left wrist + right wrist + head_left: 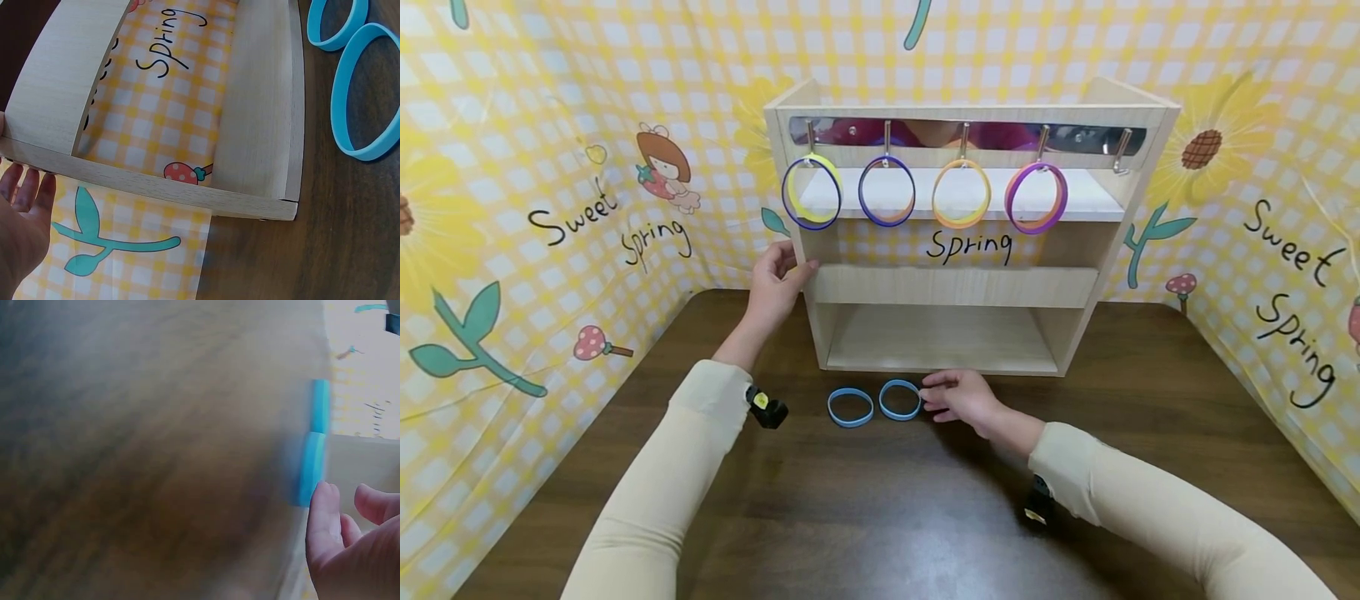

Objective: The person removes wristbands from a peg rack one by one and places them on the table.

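My left hand (775,282) grips the left side panel of a light wooden shelf (955,287), thumb at the front edge and fingers on the outer side. In the left wrist view, the fingers (25,190) show beside that panel. Two light blue wristbands lie on the table in front of the shelf: a left one (850,408) and a right one (900,401). My right hand (961,400) is beside the right band with loosely bent fingers, its fingertips right at the band's edge. The right wrist view shows a finger (324,519) at the nearer blue band (311,469).
A metal strip with hooks runs along the shelf top. From it hang yellow and blue bands (785,196), blue and orange bands (861,196), orange bands (935,200), and purple and orange bands (1009,200). A hook (1123,150) sits at the right end. Checked cloth (715,167) surrounds the brown table (850,517).
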Motion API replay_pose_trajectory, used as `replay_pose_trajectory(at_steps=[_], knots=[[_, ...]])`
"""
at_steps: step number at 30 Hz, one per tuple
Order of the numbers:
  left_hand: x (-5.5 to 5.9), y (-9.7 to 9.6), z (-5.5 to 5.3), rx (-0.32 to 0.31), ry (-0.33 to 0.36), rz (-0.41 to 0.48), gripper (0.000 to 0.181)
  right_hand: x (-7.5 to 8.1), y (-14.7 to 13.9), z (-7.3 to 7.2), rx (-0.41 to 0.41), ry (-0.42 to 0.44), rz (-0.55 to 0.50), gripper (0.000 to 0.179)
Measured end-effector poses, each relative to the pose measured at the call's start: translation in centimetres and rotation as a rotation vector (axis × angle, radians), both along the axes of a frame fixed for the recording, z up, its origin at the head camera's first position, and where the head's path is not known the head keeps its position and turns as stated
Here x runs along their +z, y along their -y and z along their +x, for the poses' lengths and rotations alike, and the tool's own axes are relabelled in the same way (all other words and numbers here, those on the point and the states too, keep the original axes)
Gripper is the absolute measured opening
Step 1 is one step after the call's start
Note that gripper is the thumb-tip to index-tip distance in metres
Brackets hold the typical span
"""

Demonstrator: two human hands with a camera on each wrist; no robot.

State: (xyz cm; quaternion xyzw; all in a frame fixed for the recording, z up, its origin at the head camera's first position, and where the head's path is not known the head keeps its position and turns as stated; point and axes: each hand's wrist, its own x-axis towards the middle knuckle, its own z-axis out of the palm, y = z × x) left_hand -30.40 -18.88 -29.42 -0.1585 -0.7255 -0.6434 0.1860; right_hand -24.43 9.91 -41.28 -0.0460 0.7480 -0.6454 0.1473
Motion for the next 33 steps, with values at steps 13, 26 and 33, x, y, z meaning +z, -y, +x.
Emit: replay_pose_trajectory(at_steps=[13,26,33], knots=[[0.1,-0.4,-0.1,-0.008,0.011,-0.003,0.038,3.8,-2.7,0.1,-0.093,-0.152,-0.131,0.030],[0.1,-0.4,-0.1,-0.019,0.018,0.002,0.039,8.6,-5.9,0.4,-0.199,-0.296,-0.324,0.032],[0.2,-0.1,0.1,-0.016,0.027,0.014,0.040,11.5,-6.8,0.6,-0.204,-0.353,-0.431,0.037]])
